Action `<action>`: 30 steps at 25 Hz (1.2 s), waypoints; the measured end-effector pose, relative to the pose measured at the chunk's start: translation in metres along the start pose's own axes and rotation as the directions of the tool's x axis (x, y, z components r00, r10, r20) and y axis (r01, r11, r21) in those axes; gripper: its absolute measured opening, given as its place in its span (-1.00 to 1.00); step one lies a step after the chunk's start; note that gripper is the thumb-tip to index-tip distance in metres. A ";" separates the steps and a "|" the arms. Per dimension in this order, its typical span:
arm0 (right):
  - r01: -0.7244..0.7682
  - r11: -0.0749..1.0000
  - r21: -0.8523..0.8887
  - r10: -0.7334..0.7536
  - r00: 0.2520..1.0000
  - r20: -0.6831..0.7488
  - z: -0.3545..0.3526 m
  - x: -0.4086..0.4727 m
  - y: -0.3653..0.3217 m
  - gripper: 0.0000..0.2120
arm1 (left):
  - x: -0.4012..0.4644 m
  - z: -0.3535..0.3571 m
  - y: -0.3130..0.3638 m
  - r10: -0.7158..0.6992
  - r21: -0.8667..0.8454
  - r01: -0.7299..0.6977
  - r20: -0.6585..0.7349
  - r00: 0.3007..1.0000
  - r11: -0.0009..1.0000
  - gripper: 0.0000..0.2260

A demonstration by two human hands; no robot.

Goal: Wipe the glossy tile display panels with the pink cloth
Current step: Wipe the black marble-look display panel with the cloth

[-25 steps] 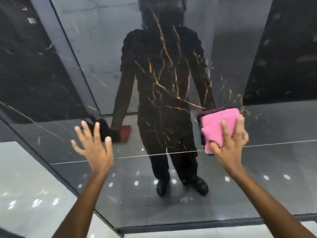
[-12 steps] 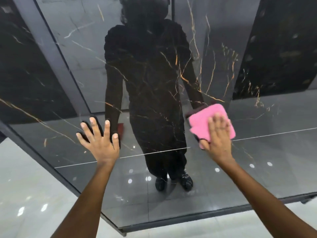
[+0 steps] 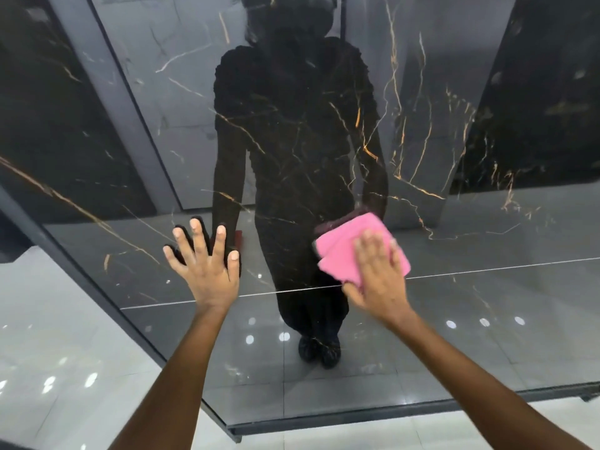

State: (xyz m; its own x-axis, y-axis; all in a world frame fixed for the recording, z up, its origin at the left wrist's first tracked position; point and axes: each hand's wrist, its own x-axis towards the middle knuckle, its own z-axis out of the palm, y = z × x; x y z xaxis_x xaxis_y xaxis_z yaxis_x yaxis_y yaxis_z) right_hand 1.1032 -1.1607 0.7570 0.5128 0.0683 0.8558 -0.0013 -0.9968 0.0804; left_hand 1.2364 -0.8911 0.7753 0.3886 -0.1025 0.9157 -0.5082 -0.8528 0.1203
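Observation:
A glossy black tile panel (image 3: 487,287) with gold veins stands upright in front of me and mirrors a dark figure. My right hand (image 3: 378,277) lies flat with straight fingers on a folded pink cloth (image 3: 337,248), pressing it against the panel at centre right. My left hand (image 3: 207,264) is spread flat against the panel at centre left, fingers apart, holding nothing. Part of the cloth is hidden under my right hand.
The panel's dark metal frame (image 3: 357,417) runs along its bottom edge and up the left side. Pale glossy floor tiles (image 3: 48,368) lie to the lower left and below the frame. A thin horizontal joint line (image 3: 503,266) crosses the panel.
My right hand has slid the pink cloth leftward and slightly down across the panel. My left hand has moved in and now lies flat on the glass.

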 end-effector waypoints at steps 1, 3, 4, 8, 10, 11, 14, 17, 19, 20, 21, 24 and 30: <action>-0.129 0.991 0.043 0.131 0.990 -0.053 -0.010 0.011 0.005 -0.13 | 0.001 -0.006 0.002 0.005 -0.011 -0.004 0.030 1.000 1.000 -0.49; -0.331 0.933 0.142 0.348 0.930 -0.116 -0.019 0.042 -0.017 -0.17 | -0.001 -0.015 0.001 -0.017 -0.079 0.023 0.077 0.997 0.997 -0.52; -0.373 0.910 0.183 0.396 0.911 -0.115 -0.016 0.058 -0.041 -0.16 | -0.004 -0.022 -0.003 -0.069 -0.113 0.079 0.085 0.994 0.991 -0.56; 0.250 0.967 0.052 -0.253 0.965 0.063 0.007 0.083 -0.132 -0.19 | -0.002 -0.041 -0.048 -0.404 -0.068 0.403 -0.010 0.915 0.913 -0.58; 0.377 0.925 0.039 -0.379 0.924 0.051 0.014 0.075 -0.114 -0.19 | -0.002 -0.047 -0.085 -0.373 0.079 0.370 0.033 0.927 0.926 -0.54; 0.307 0.950 0.056 -0.309 0.951 0.023 0.014 0.063 -0.094 -0.19 | -0.004 -0.050 -0.103 -0.294 0.130 0.282 0.085 0.952 0.950 -0.53; -0.004 1.000 0.027 0.005 0.999 -0.036 0.011 0.009 -0.031 -0.32 | -0.006 -0.049 -0.146 -0.058 0.192 0.019 0.197 0.979 0.981 -0.51; -0.235 0.968 0.088 0.237 0.972 -0.014 0.020 -0.011 -0.058 -0.30 | -0.011 -0.037 -0.163 0.057 0.196 -0.082 0.128 0.990 0.977 -0.53; -0.175 0.980 0.091 0.176 0.984 0.000 0.042 0.003 -0.122 -0.17 | -0.008 -0.030 -0.166 0.119 0.166 -0.131 0.080 0.990 0.977 -0.53; -0.020 0.999 0.048 0.018 0.999 0.040 0.049 0.013 -0.151 -0.13 | -0.005 -0.027 -0.165 0.159 0.142 -0.165 0.048 0.986 0.976 -0.53; 0.148 0.989 0.002 -0.148 0.987 0.068 0.055 0.026 -0.184 -0.11 | -0.004 -0.029 -0.175 0.197 0.134 -0.198 0.023 0.980 0.971 -0.51; 0.322 0.947 -0.021 -0.320 0.945 0.071 0.055 0.039 -0.169 -0.18 | -0.004 -0.026 -0.166 0.255 0.094 -0.255 0.011 0.967 0.962 -0.49; -0.606 0.761 0.233 0.617 0.786 0.031 0.042 0.026 -0.196 -0.11 | -0.010 -0.026 -0.175 0.278 -0.019 -0.277 0.040 0.960 0.961 -0.59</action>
State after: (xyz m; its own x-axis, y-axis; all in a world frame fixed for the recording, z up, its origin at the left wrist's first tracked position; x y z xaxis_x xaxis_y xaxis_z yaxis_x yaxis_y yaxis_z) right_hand 1.1531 -0.9657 0.7422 0.4288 -0.5625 0.7069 -0.1119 -0.8096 -0.5763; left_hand 1.3016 -0.7270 0.7554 0.2626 -0.3560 0.8968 -0.6103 -0.7812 -0.1314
